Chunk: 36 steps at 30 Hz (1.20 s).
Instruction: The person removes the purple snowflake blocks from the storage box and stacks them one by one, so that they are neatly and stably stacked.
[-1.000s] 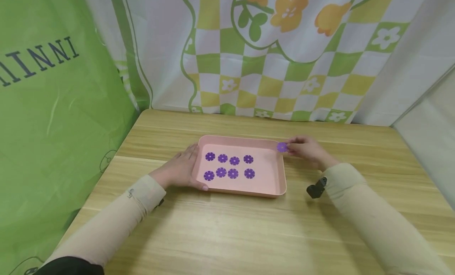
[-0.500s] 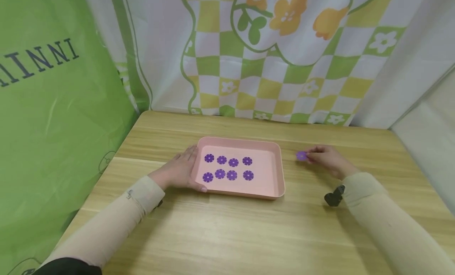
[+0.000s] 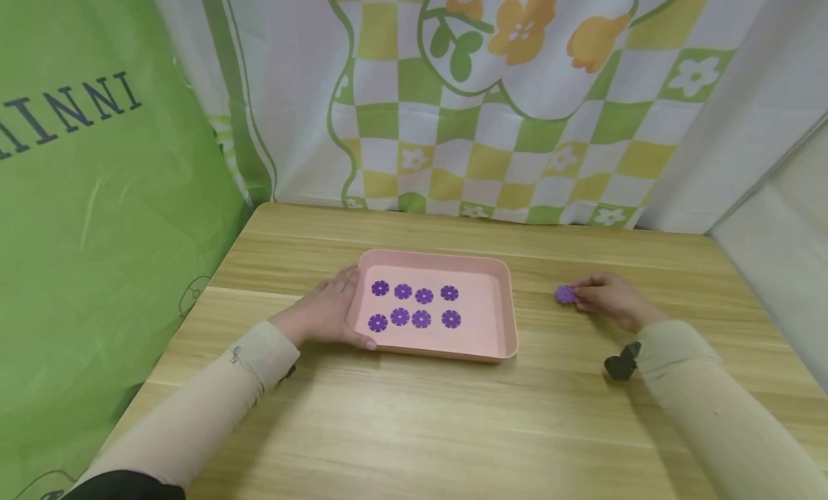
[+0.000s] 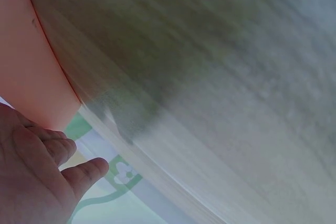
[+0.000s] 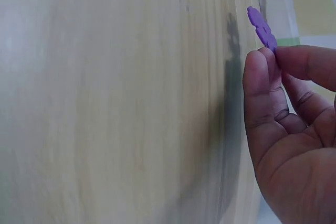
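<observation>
My right hand [image 3: 613,297] pinches a purple notched plastic disc [image 3: 566,294] between thumb and fingers, right of the tray. In the right wrist view the disc [image 5: 262,29] stands edge-on at the fingertips, above the tabletop with its shadow apart. A shallow pink tray [image 3: 484,345] holds several matching purple discs in two rough rows, such as a front-row disc [image 3: 451,319]. Against the tray's left end rests my left hand [image 3: 326,312], fingers extended along the wall and thumb at the front corner. The left wrist view shows its fingers [image 4: 86,174] beside the pink wall [image 4: 39,72].
Both hands work over a light wood table [image 3: 414,421]. A checked floral curtain [image 3: 498,126] hangs behind its far edge, and a green cloth [image 3: 110,270] hangs along the left. The tray's right part shows bare pink floor.
My right hand has carried its disc from above the tray's right back corner rightward and slightly nearer, away from the tray. The left hand and the discs in the tray stay put.
</observation>
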Available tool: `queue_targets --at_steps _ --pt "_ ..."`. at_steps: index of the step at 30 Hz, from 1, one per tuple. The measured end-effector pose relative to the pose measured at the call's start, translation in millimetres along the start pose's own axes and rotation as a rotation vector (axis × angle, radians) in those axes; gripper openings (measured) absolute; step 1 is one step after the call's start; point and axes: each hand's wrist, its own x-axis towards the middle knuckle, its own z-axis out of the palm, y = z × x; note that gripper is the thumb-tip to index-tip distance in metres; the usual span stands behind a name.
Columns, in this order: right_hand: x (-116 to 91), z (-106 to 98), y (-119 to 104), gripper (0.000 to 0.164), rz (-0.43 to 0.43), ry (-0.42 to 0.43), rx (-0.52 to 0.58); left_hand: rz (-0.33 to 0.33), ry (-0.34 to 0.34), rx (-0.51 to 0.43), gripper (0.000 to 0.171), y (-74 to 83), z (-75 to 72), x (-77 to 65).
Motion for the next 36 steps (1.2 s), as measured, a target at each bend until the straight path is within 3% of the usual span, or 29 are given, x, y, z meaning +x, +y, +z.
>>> queue_targets --at_steps 11,19,23,33,36 --pt "-3.3 -2.9 -0.2 0.028 0.031 -0.044 -0.109 0.003 -0.001 -0.005 0.149 -0.9 0.2 1.5" --pt "0.7 3.2 -4.8 0.025 -0.009 -0.06 -0.347 -0.003 -0.014 -0.023 0.148 -1.2 0.5 1.3" --pt "1.7 6.8 -7.9 0.022 -0.025 -0.05 -0.415 -0.003 -0.009 -0.033 0.147 -1.0 0.7 0.7" --pt "2.6 4.9 -5.3 0.013 -0.082 -0.088 -0.39 0.01 0.01 -0.057 0.147 -1.4 1.7 0.4" --pt "1.4 7.0 -7.0 0.014 -0.065 -0.074 -0.411 0.012 0.01 -0.05 0.147 -1.3 1.6 0.5"
